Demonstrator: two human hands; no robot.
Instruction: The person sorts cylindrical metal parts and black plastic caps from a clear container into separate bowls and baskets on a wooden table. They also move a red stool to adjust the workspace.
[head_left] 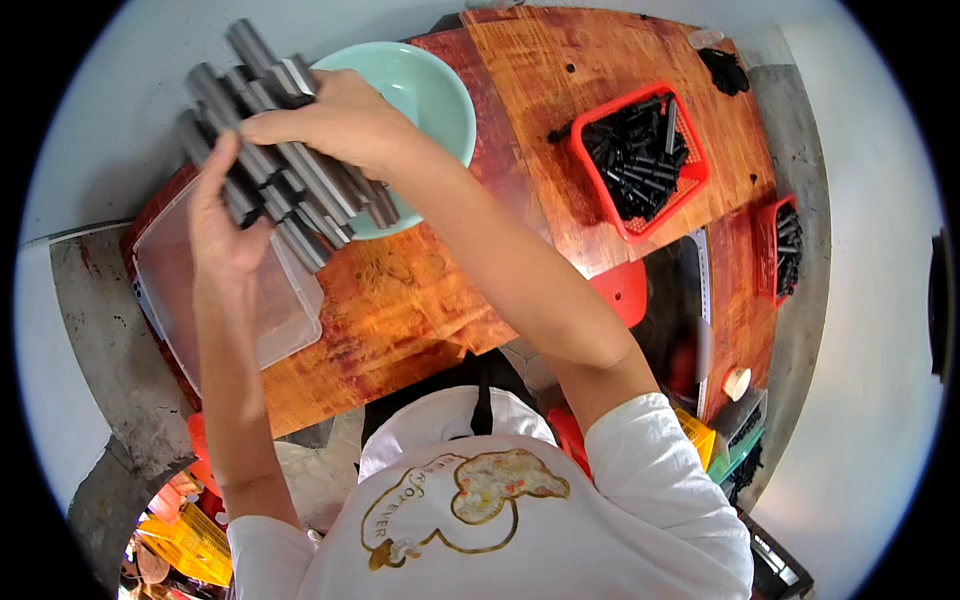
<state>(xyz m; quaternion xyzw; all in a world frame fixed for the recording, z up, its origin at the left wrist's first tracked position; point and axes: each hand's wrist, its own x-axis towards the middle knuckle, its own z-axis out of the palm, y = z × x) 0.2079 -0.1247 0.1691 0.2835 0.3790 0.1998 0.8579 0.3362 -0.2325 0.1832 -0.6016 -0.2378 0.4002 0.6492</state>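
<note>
A bundle of several dark grey, shiny rods or tubes (pixel 290 165) is held up and tilted at the left, slightly blurred. My right hand (pixel 345 120) is closed round it from the right side, thumb across the top. Against its lower left side presses my left hand (pixel 228 225), thumb up along the rods and fingers partly hidden beneath. Just behind the bundle's right end stands a mint-green basin (pixel 450 110), partly covered by my right arm. Below the rods, a translucent plastic tray or lid (pixel 290 335) lies at the table's left end.
The reddish-brown wooden table (pixel 400 315) carries a red basket (pixel 690 190) of black tube-like pieces. A smaller red basket (pixel 768 250) with similar pieces sits farther right. A black glove-like item (pixel 725 70) lies at the far right corner. Yellow crates (pixel 190 545) stand low at left.
</note>
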